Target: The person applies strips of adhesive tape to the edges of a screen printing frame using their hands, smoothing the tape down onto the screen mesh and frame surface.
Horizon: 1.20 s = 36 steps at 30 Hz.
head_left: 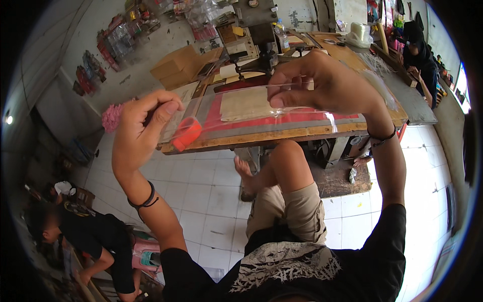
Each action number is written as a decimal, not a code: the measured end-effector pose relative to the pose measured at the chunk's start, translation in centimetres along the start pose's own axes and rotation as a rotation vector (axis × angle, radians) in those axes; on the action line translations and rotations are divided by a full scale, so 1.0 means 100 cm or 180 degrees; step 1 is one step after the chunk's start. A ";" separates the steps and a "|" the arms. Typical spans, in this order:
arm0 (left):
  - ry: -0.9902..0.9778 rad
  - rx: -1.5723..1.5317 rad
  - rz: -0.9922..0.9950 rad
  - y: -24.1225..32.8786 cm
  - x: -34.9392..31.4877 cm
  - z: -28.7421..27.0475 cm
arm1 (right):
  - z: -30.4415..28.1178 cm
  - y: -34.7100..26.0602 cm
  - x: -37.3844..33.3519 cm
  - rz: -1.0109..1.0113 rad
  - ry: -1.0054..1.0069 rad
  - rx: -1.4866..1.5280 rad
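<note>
A thin clear plastic sheet or bag (pixel 275 114) is stretched between my hands, above the near edge of a workbench. My left hand (pixel 143 123) pinches its left end between thumb and curled fingers. On the other side, my right hand (pixel 322 85) holds the plastic with thumb and fingertips, its wrist bent down from above. An orange-red ring, like a tape roll (pixel 188 133), shows near the bench's left front corner, close to my left hand. Behind the plastic, a beige sheet (pixel 244 104) lies on a red panel (pixel 327 119) on the bench.
A black-and-metal machine (pixel 261 40) stands at the back of the bench (pixel 241 142), with a cardboard box (pixel 176 65) left of it. A bottle (pixel 282 38) stands behind. One person (pixel 95 226) sits at lower left, another (pixel 422 60) at far right.
</note>
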State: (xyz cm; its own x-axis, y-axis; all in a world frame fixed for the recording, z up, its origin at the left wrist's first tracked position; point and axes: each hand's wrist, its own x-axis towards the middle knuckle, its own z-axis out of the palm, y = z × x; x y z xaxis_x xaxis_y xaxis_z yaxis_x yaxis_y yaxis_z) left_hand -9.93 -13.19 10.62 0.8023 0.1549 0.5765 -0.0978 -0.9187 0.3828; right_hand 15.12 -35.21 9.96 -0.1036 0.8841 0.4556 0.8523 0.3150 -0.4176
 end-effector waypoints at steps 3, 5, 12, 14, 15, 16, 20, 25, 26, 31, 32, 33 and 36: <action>0.0073 0.0159 0.0008 -0.005 0.003 0.002 | -0.006 0.013 0.003 0.0021 -0.0285 0.0483; 0.0095 0.0226 0.0064 -0.010 0.003 0.003 | -0.011 0.020 0.007 0.0006 -0.0462 0.0595; -0.0225 -0.0174 -0.0010 -0.027 0.010 0.005 | -0.022 0.045 0.012 -0.0154 -0.0889 0.0678; -0.0273 -0.0245 0.0082 -0.033 0.014 0.007 | -0.020 0.050 0.013 -0.0218 -0.0875 0.0761; -0.0279 -0.0266 0.0073 -0.036 0.016 0.008 | -0.019 0.054 0.013 -0.0274 -0.0852 0.0804; -0.0286 -0.0289 0.0065 -0.039 0.017 0.009 | -0.017 0.058 0.014 -0.0328 -0.0828 0.0848; -0.0400 -0.0426 0.0113 -0.051 0.032 0.015 | -0.017 0.072 0.015 -0.0283 -0.0849 0.0817; -0.0596 -0.0434 0.0270 -0.065 0.044 0.013 | -0.013 0.085 0.020 -0.0217 -0.0919 0.1155; -0.0613 -0.0468 0.0263 -0.065 0.045 0.013 | -0.014 0.087 0.022 -0.0237 -0.0933 0.1188; -0.0488 -0.0539 0.0086 -0.079 0.055 0.033 | -0.034 0.097 0.036 0.0024 -0.0978 0.0717; -0.0397 -0.0522 0.0071 -0.080 0.063 0.038 | -0.041 0.097 0.040 0.0163 -0.0963 0.0503; -0.0328 -0.0363 0.0149 -0.083 0.073 0.041 | -0.045 0.100 0.047 0.0227 -0.0789 0.0274; -0.0048 0.0375 0.0338 -0.084 0.113 0.035 | -0.057 0.137 0.070 -0.0191 -0.0199 -0.0281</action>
State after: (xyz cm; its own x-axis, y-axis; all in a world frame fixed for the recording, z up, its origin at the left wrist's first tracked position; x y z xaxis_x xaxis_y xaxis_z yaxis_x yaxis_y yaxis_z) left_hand 2.00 -4.96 11.40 0.7999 0.0500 0.5981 -0.1134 -0.9660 0.2324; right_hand 29.02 -26.70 11.88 -0.1851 0.8853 0.4265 0.8852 0.3387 -0.3188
